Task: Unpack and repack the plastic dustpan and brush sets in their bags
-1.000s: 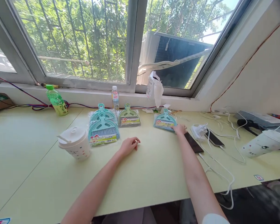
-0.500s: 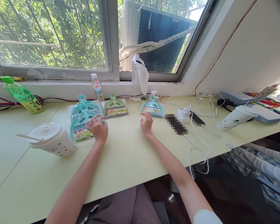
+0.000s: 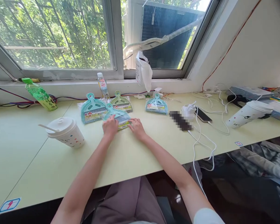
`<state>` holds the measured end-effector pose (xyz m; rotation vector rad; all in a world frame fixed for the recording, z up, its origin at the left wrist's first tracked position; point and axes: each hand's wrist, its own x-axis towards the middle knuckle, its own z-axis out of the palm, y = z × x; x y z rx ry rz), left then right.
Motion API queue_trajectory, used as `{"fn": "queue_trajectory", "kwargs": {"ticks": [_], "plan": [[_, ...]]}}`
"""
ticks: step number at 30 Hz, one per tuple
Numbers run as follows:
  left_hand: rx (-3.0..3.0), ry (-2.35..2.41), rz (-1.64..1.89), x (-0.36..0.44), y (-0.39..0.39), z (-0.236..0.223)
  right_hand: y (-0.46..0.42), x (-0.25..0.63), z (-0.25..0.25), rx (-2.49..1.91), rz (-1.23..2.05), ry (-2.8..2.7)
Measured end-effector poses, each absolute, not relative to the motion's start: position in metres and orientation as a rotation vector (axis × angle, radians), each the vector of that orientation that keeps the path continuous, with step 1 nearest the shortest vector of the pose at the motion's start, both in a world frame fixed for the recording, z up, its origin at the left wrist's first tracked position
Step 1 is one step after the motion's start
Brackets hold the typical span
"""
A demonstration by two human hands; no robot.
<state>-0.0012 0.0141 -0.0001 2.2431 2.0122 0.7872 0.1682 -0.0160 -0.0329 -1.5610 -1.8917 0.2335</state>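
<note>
A wrapped teal dustpan-and-brush set [image 3: 118,115] lies on the table between my hands. My left hand [image 3: 110,127] is closed on its lower left edge, fingers curled over the wrapper. At the lower right corner, my right hand [image 3: 137,128] grips the same set with its fingertips; the thumb is partly hidden. Another teal dustpan set [image 3: 92,109] lies to the left, its right side close to the held one. Behind sits an olive-green dustpan set [image 3: 121,101], partly covered by the held set. Farther right is one more teal dustpan set [image 3: 156,105].
A lidded white cup [image 3: 66,132] stands at the left, near my left forearm. Bottles [image 3: 40,95] lean by the window sill. Rightward are a phone [image 3: 203,114], white cables [image 3: 196,146], a tilted white cup [image 3: 249,114] and a tissue pack [image 3: 143,71].
The near teal set has slid right, off the left teal set, with my left hand on it. My right hand has moved left to its right corner. The view has shifted left.
</note>
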Motion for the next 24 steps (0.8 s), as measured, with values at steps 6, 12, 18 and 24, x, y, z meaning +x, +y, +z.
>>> {"fn": "queue_trajectory", "kwargs": {"ticks": [6, 12, 18, 24], "plan": [[2.603, 1.431, 0.757, 0.031, -0.006, -0.018, -0.01, 0.196, -0.031, -1.855, 0.302, -1.52], [1.945, 1.905, 1.169, 0.018, 0.01, -0.027, -0.008, 0.225, -0.027, -2.036, 0.296, -1.44], [1.627, 1.647, 1.162, 0.0, 0.027, -0.028, -0.004, 0.237, -0.032, -1.804, 0.649, -1.497], [1.176, 1.172, 1.245, -0.001, 0.03, -0.021, -0.004, 0.23, -0.032, -1.458, 0.699, -1.163]]}}
